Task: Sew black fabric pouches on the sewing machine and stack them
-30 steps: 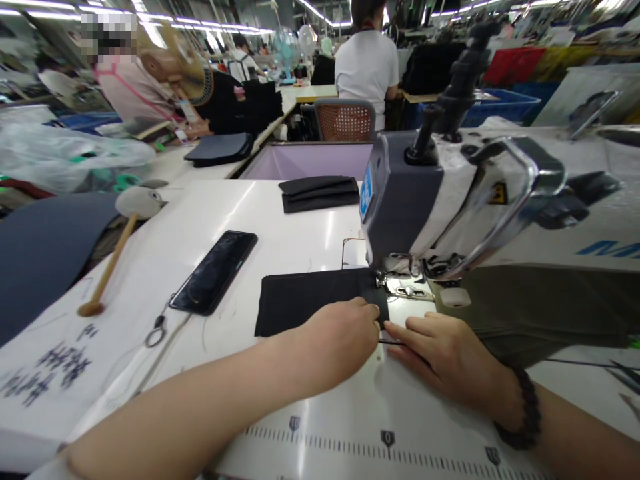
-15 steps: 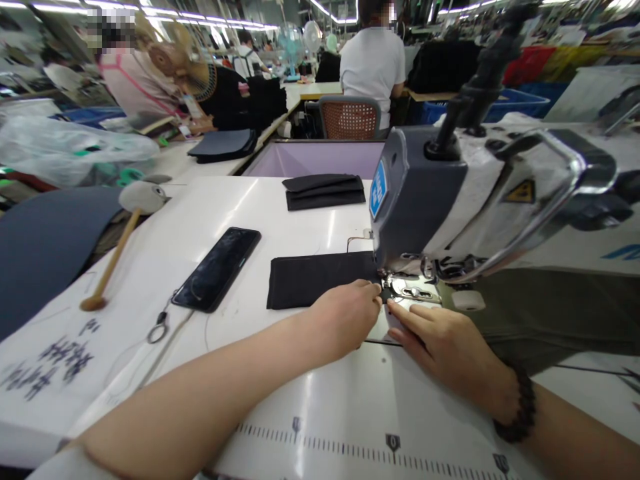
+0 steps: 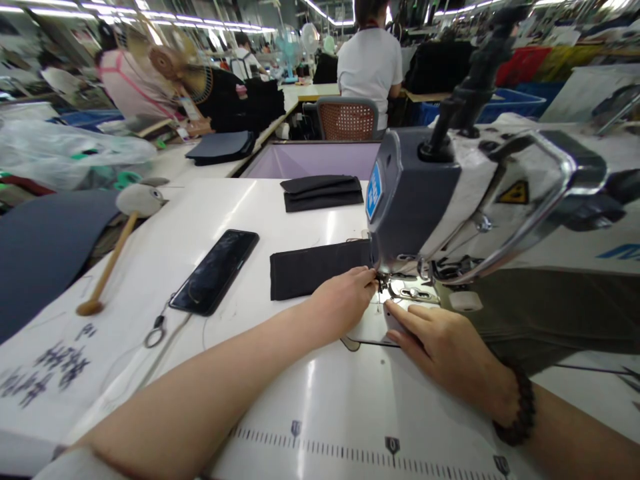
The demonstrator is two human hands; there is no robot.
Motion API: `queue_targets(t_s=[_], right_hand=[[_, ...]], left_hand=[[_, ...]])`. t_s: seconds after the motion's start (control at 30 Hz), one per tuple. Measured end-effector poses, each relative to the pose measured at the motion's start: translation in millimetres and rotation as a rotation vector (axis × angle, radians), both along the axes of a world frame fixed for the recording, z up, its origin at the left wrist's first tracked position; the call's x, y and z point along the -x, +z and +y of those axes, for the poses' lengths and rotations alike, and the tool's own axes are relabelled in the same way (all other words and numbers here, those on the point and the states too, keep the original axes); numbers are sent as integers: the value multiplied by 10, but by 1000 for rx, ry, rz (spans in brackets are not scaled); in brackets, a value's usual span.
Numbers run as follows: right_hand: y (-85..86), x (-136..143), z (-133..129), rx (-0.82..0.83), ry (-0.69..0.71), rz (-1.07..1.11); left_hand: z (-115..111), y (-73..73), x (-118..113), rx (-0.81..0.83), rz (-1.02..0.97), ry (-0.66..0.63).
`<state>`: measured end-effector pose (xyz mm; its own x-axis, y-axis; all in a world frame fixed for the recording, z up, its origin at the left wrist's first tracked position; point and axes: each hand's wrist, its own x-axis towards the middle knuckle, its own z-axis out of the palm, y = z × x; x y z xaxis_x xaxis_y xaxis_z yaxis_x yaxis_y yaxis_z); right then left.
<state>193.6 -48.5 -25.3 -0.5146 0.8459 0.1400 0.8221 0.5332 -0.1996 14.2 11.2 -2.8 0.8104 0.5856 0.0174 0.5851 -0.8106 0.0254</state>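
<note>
Honestly, guide that cloth point(image 3: 305, 272) lightly: left hand point(image 3: 345, 303) touches its edge, can't tell if pinching; right hand point(image 3: 445, 343) rests empty.

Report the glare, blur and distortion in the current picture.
Head view: pale glare streaks on the table, one just beyond the phone; head view: left hand and right hand fairly crisp; head view: the plastic bag at the left edge smeared and stretched, probably by a wide lens.

A phone point(image 3: 215, 273) lay on the table point(image 3: 270, 227), cloth point(image 3: 315, 268) and, farther back, a bundle point(image 3: 323, 195) to its right, apparently a mallet point(image 3: 121, 246) to its left.
</note>
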Motion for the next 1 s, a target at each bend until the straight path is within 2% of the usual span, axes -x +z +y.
queue_targets(t_s=[0.17, 0.3, 0.4, 0.47, 0.53, 0.67, 0.77, 0.9, 1.0], right_hand=[[-23, -8, 2, -15, 11, 0], [-60, -36, 1, -68, 34, 12], [-75, -63, -4, -106, 78, 34], [-71, -80, -10, -117, 110, 74], [-57, -103, -17, -149, 103, 123], [16, -230, 1, -307, -25, 137], [138, -437, 33, -339, -174, 17], [312, -714, 3, -140, -374, -172], [369, -760, -75, -4, -403, -261]], left_hand=[[-23, -14, 15, 6, 10, -11], [-83, 30, 5, -63, 24, 98], [-102, 54, 4, -6, 84, 194], [-73, 18, 28, 3, 88, 264], [-15, -57, 71, -65, 58, 334], [90, -189, 157, -133, 15, 443], [98, -186, 187, -114, 0, 387], [60, -127, 191, -94, -57, 296], [33, -123, 178, -74, -87, 238]])
